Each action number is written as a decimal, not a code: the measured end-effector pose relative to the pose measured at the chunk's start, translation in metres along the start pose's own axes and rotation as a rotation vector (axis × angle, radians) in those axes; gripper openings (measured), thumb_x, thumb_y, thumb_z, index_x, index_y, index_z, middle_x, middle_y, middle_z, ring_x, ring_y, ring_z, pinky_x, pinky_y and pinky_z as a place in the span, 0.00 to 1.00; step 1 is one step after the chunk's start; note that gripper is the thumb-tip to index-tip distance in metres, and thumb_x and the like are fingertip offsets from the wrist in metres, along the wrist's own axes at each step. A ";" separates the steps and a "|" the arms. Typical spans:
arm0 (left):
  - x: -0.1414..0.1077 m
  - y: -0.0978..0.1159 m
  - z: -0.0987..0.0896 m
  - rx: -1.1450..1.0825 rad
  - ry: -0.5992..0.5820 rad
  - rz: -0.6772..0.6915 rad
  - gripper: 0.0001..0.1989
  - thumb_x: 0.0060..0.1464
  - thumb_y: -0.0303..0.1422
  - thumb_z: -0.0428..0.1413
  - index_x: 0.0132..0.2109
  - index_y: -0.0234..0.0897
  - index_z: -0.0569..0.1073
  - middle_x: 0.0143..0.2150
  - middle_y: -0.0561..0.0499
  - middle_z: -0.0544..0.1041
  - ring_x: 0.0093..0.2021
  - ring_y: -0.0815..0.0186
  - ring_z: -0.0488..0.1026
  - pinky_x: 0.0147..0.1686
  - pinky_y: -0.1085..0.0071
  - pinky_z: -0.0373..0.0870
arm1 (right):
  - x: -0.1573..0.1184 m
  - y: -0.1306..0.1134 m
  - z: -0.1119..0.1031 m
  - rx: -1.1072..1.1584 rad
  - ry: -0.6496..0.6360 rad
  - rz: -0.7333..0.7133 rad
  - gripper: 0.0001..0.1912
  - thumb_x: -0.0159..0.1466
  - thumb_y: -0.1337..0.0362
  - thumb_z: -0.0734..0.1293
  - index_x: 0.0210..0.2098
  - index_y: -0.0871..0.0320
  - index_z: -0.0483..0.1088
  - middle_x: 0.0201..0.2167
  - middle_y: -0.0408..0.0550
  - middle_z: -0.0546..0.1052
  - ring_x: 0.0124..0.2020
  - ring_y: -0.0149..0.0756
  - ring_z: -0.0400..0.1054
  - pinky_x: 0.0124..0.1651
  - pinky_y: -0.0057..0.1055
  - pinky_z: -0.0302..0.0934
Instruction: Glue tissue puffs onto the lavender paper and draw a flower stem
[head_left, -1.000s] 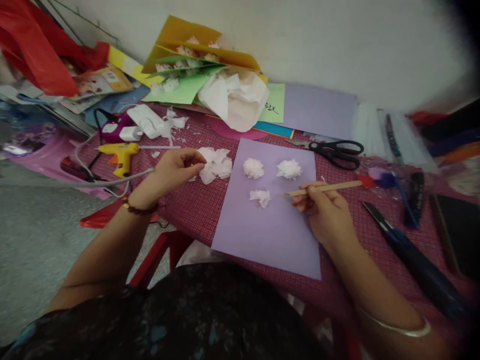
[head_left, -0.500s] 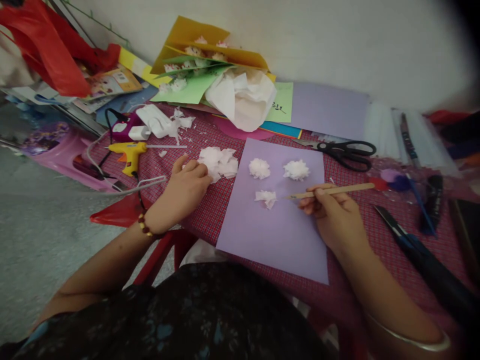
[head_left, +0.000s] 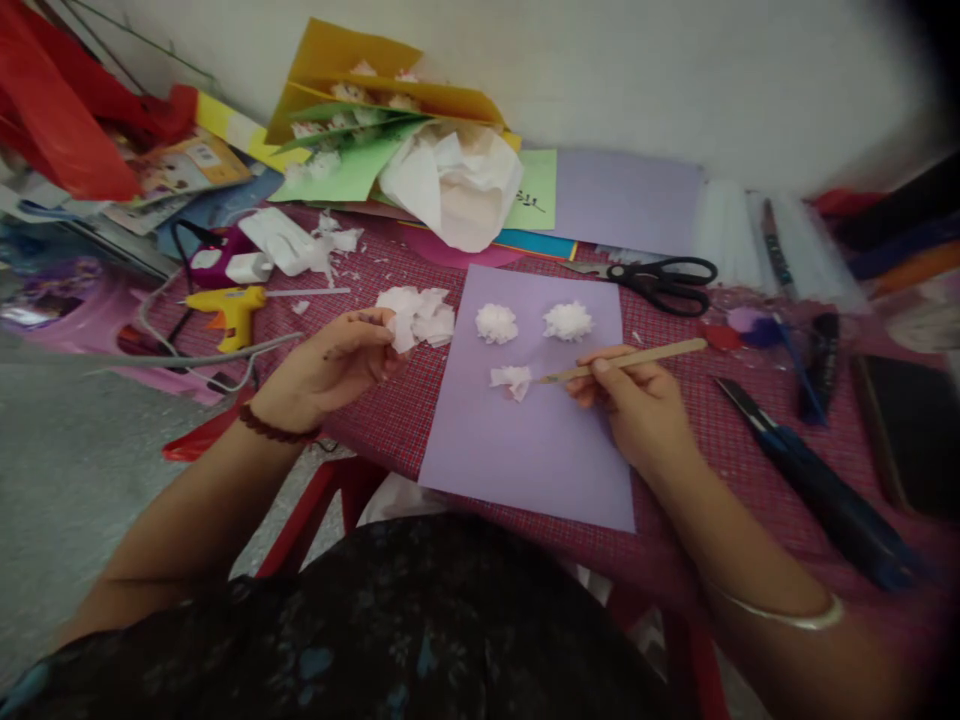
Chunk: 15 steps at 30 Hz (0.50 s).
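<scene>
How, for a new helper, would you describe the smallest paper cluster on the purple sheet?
On the checked tablecloth, at the near edge, lies a purple sheet. The small cluster lies on it, by the tip of the wooden stick in the right hand. It is ragged and sparse, while its two neighbours are fuller puffs.

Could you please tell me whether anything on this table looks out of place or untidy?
Small white paper scraps lie strewn beyond the yellow glue gun, like litter. The cutter near the right hand seems to lie with its blade bare, which looks careless. No spill shows.
</scene>
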<state>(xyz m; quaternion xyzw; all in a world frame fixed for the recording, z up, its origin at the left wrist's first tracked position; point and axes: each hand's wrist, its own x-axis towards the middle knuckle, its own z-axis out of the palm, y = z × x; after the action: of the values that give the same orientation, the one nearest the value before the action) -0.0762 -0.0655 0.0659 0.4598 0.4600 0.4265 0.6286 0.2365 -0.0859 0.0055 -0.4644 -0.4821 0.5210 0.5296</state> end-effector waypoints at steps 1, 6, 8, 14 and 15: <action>0.002 -0.002 0.003 -0.024 0.000 -0.052 0.07 0.39 0.31 0.62 0.25 0.36 0.70 0.22 0.53 0.69 0.24 0.72 0.65 0.22 0.75 0.59 | -0.001 -0.001 0.001 -0.037 -0.030 -0.018 0.05 0.62 0.58 0.69 0.33 0.51 0.77 0.25 0.44 0.79 0.23 0.33 0.70 0.27 0.32 0.64; 0.013 -0.019 0.022 0.004 -0.052 -0.207 0.08 0.41 0.31 0.63 0.28 0.36 0.71 0.22 0.54 0.70 0.21 0.74 0.62 0.21 0.78 0.55 | -0.008 -0.008 0.009 -0.200 -0.160 -0.082 0.05 0.61 0.58 0.69 0.33 0.51 0.76 0.28 0.45 0.80 0.25 0.35 0.71 0.28 0.34 0.65; 0.014 -0.025 0.030 0.091 -0.101 -0.220 0.08 0.43 0.32 0.63 0.28 0.35 0.72 0.21 0.55 0.68 0.20 0.76 0.60 0.20 0.78 0.52 | -0.010 -0.009 0.012 -0.241 -0.187 -0.101 0.06 0.62 0.58 0.68 0.34 0.51 0.76 0.28 0.45 0.79 0.26 0.35 0.71 0.28 0.34 0.65; 0.018 -0.021 0.042 0.567 -0.245 -0.070 0.07 0.51 0.35 0.58 0.31 0.35 0.74 0.26 0.54 0.68 0.26 0.73 0.61 0.25 0.76 0.55 | -0.011 -0.008 0.012 -0.316 -0.100 -0.119 0.06 0.63 0.60 0.66 0.33 0.54 0.73 0.29 0.45 0.78 0.25 0.34 0.70 0.27 0.33 0.64; 0.019 -0.018 0.044 0.614 -0.280 -0.056 0.07 0.51 0.35 0.57 0.31 0.35 0.73 0.27 0.54 0.69 0.27 0.72 0.62 0.26 0.75 0.56 | -0.010 -0.008 0.012 -0.308 -0.074 -0.109 0.06 0.63 0.61 0.66 0.33 0.54 0.73 0.28 0.45 0.78 0.25 0.34 0.70 0.27 0.33 0.65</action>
<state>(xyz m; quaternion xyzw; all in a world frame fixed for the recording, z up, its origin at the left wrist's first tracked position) -0.0275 -0.0588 0.0516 0.6687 0.4888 0.1833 0.5294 0.2259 -0.0966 0.0145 -0.4937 -0.5998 0.4286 0.4614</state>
